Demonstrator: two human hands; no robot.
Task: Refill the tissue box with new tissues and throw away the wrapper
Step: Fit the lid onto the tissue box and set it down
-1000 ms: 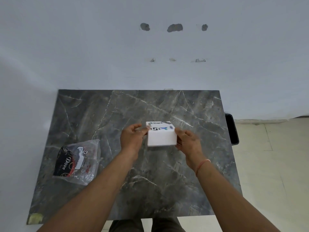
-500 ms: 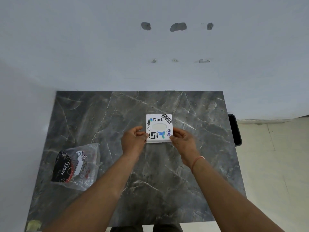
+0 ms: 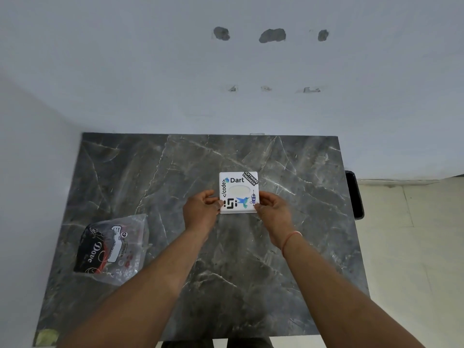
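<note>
A white square tissue box point(image 3: 238, 192) with stickers and an oval opening on top stands on the dark marble table point(image 3: 288, 247), near its middle. My left hand point(image 3: 200, 209) grips the box's near left corner. At the near right corner, my right hand point(image 3: 272, 209) holds it too. A crumpled clear plastic wrapper point(image 3: 113, 247) with black "Dove" print lies flat at the table's left front. Pale tissue shows inside the oval opening.
A black bin point(image 3: 354, 194) stands on the floor just past the table's right edge. White walls close in behind and to the left. Beige floor tiles point(image 3: 414, 234) lie to the right.
The box was tilted with its front side towards me a second ago; now it sits flat with its top up. Both hands stayed on its near corners.
</note>
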